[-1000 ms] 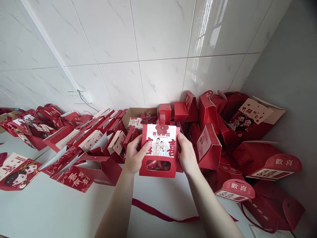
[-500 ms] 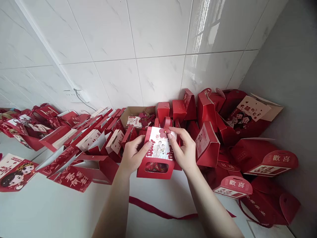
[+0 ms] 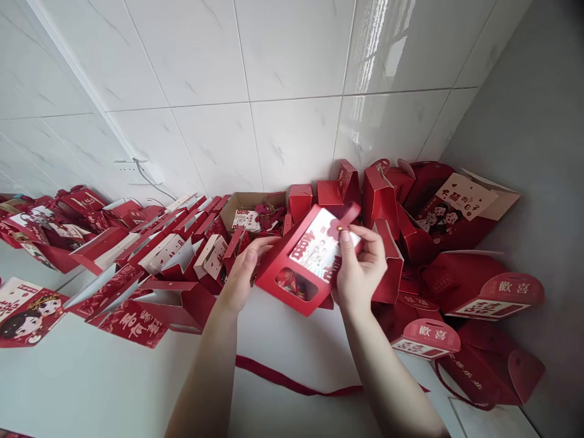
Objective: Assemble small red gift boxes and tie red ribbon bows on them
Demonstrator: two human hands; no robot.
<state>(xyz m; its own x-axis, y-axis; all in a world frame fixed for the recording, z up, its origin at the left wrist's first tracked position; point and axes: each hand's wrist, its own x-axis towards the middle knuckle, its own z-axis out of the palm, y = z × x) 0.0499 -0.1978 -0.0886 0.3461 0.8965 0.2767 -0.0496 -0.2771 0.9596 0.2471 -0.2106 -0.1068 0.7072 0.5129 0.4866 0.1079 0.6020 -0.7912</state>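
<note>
White counter (image 3: 91,377), glossy tiled wall (image 3: 274,91) behind. On your left, a row of flat-folded red boxes (image 3: 182,243) leans in a line; an open brown carton (image 3: 249,204) sits at the back. On your right, a loose heap of assembled red boxes (image 3: 387,207) fills the corner, close behind your hands. A red ribbon (image 3: 292,383) trails on the counter under your forearms. Everything is matt card with sharp creases. You hold the red gift box (image 3: 278,267) above the counter, tilted to the right: white panel with a drawn couple, rounded window showing red wrappers, flower-shaped tab. Left hand (image 3: 241,277) fingers curl on its left edge; right hand (image 3: 360,271) fingers pinch together on the tab.
</note>
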